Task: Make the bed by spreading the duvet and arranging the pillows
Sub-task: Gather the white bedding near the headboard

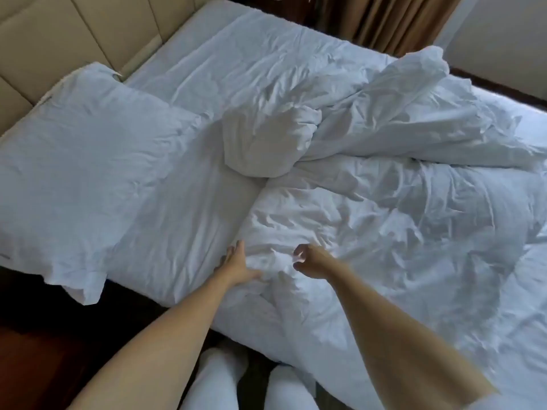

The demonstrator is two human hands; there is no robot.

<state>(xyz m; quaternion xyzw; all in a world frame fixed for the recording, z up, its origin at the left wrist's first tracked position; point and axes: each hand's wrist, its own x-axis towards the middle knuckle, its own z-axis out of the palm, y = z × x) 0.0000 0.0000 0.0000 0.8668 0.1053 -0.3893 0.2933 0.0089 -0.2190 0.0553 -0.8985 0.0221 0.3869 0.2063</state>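
Bed (183,184) near edge: left hand (236,266) flat, fingers spread, pinning duvet (384,232) corner; right hand (310,258) pinching fabric, probably to pull.

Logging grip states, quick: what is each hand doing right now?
Left hand: open, fingers straight, resting on the duvet edge.
Right hand: fingers curled, pinching duvet fabric.

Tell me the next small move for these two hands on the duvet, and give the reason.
Probably close both hands on the duvet's near corner and draw it toward the headboard. The left hand lies with straight fingers at the duvet's edge, the right hand curls over a fold, and the duvet sits bunched, leaving the sheet beside the pillow bare.
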